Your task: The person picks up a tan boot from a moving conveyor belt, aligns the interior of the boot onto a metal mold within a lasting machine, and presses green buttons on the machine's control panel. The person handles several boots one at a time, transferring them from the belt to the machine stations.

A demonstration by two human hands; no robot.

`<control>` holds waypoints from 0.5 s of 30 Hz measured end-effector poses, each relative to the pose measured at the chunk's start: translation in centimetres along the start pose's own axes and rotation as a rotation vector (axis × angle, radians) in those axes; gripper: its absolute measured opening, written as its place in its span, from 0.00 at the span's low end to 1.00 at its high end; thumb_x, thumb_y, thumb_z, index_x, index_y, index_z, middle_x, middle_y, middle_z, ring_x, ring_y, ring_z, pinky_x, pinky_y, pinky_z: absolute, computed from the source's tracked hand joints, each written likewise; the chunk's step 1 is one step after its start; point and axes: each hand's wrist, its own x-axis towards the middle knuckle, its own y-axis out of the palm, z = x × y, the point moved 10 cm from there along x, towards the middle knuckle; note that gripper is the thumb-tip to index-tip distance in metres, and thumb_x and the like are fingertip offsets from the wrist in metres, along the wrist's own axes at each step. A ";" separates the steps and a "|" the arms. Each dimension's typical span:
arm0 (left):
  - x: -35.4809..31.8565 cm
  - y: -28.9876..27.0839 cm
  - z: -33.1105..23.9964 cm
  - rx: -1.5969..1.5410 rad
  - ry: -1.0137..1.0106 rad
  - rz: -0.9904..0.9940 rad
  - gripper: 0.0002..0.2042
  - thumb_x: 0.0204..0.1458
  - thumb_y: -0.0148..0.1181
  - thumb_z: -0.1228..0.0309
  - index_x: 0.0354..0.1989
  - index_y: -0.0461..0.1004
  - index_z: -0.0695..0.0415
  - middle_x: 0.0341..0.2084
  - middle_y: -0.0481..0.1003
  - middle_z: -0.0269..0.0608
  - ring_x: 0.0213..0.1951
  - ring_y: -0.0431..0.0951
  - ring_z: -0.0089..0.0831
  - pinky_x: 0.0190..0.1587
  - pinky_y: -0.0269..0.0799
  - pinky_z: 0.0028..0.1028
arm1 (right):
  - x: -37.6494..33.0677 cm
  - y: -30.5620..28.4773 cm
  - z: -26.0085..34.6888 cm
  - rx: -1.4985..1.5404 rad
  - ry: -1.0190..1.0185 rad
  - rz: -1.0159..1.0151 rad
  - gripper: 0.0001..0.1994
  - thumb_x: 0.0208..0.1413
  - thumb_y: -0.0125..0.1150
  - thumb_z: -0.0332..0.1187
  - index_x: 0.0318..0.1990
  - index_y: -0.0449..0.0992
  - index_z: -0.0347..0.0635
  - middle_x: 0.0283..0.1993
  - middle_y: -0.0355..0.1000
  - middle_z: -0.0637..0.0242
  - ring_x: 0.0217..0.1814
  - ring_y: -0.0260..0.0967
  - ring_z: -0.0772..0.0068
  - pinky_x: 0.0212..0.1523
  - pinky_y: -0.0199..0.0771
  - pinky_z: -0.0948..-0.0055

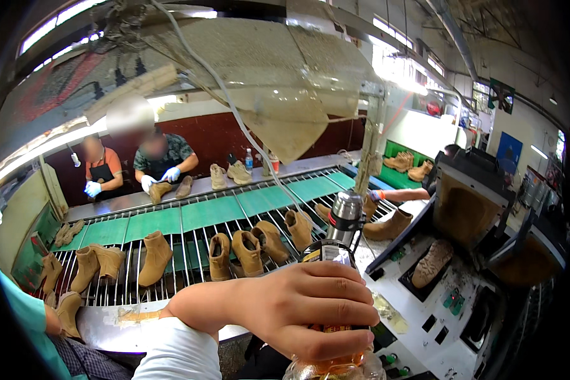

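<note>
My left hand [316, 304] reaches in from the lower left, a white sleeve [177, 354] on its forearm. Its fingers are closed around a clear plastic bottle [339, 367] with amber liquid and an orange-red label. Most of the bottle is hidden by the hand or cut off by the lower edge. Just beyond the knuckles is a dark-rimmed container [326, 251], partly covered by the hand. Behind it stands a steel thermos [346, 215] with a black band. My right hand is out of view.
Tan boots [156, 258] stand on a metal-rod conveyor [196, 253] with green sheets. At right is a machine [399, 304] with raised dark covers and a shoe inside. Two gloved co-workers [164, 158] handle footwear opposite. Another person's arm [402, 195] reaches in; a teal sleeve [28, 323] is at left.
</note>
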 end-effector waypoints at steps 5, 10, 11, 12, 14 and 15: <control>1.7 -0.4 -1.2 0.077 0.024 0.036 0.15 0.50 0.59 0.75 0.46 0.68 0.58 0.36 0.74 0.46 0.37 0.77 0.40 0.43 0.73 0.39 | 0.5 -2.9 -0.7 0.016 0.016 -0.033 0.16 0.55 0.53 0.21 0.51 0.71 0.46 0.48 0.73 0.60 0.55 0.70 0.61 0.52 0.75 0.64; 2.8 -0.3 -2.3 0.119 0.078 0.071 0.14 0.50 0.58 0.74 0.46 0.68 0.58 0.35 0.74 0.46 0.36 0.76 0.40 0.43 0.73 0.39 | 0.1 -1.4 -0.8 0.011 0.036 -0.008 0.17 0.55 0.53 0.21 0.51 0.72 0.48 0.47 0.74 0.60 0.54 0.71 0.61 0.51 0.76 0.65; 3.0 -0.3 -2.5 0.132 0.094 0.063 0.14 0.51 0.58 0.74 0.46 0.68 0.58 0.35 0.74 0.46 0.36 0.76 0.40 0.42 0.73 0.39 | 0.1 -1.4 -0.7 0.010 0.036 0.006 0.17 0.55 0.53 0.21 0.51 0.72 0.48 0.47 0.74 0.61 0.53 0.71 0.62 0.51 0.76 0.65; 3.2 -0.3 -2.7 0.144 0.109 0.055 0.13 0.51 0.58 0.74 0.45 0.68 0.58 0.35 0.74 0.46 0.36 0.75 0.40 0.42 0.73 0.39 | 0.2 -1.7 -0.8 0.005 0.035 0.012 0.17 0.55 0.53 0.21 0.51 0.72 0.48 0.47 0.74 0.61 0.53 0.72 0.62 0.50 0.76 0.65; 4.0 -0.6 -3.3 0.148 0.136 0.031 0.13 0.51 0.57 0.74 0.45 0.68 0.58 0.35 0.74 0.46 0.36 0.75 0.41 0.42 0.73 0.39 | 0.4 -2.3 -0.8 -0.004 0.032 0.022 0.17 0.55 0.53 0.21 0.51 0.72 0.48 0.47 0.74 0.61 0.52 0.72 0.62 0.50 0.77 0.65; 4.3 -0.6 -3.6 0.150 0.149 0.024 0.12 0.51 0.57 0.74 0.45 0.68 0.59 0.35 0.74 0.46 0.36 0.75 0.41 0.42 0.73 0.39 | 0.4 -2.0 -0.8 -0.005 0.037 0.012 0.17 0.55 0.53 0.21 0.51 0.72 0.47 0.47 0.74 0.60 0.52 0.72 0.62 0.50 0.77 0.65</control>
